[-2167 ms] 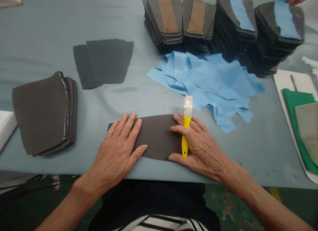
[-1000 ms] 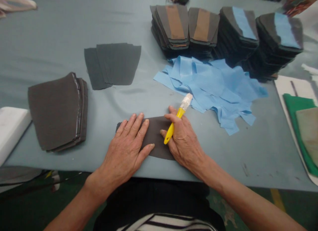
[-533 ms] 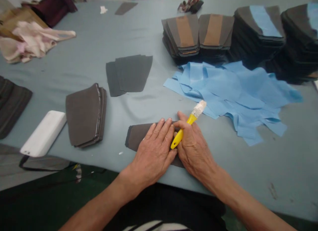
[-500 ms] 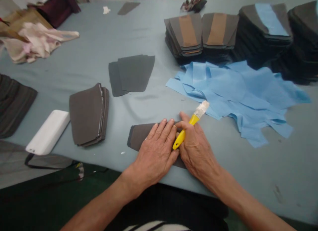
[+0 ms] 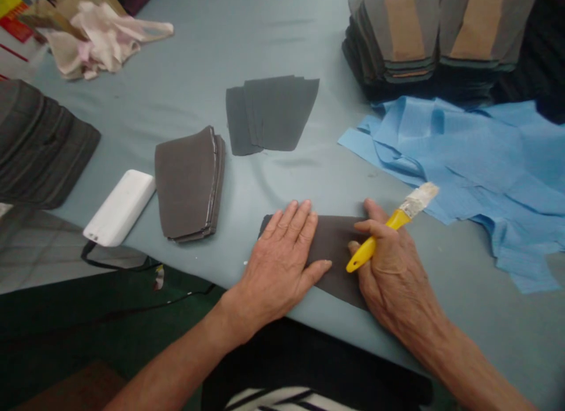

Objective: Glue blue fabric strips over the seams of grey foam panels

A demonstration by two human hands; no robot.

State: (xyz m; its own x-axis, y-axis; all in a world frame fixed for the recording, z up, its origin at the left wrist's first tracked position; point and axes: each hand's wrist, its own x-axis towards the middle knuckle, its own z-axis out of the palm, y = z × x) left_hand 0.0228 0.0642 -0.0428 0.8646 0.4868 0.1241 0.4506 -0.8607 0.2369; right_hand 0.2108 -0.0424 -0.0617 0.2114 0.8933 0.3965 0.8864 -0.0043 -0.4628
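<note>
Two dark stacks lie left of my hands on the grey-blue table: a thick pile at the edge and, past a white block with its black cord, a neater stack with a shiny seam down one side. Beyond them sits a crumpled pale cloth, and nearer the middle two flat dark pieces overlap. My left hand lies open and flat on a dark panel, fingers spread, holding nothing, and presses it down near the table's edge. The panel's left corner pokes out just past those fingers. My right hand rests on the panel's other end, curled around a yellow brush, whose handle tip hangs just over the panel. Its bristles point up and away, off the panel, toward loose blue sheets. Behind those sheets rise stacks topped with tan strips.
</note>
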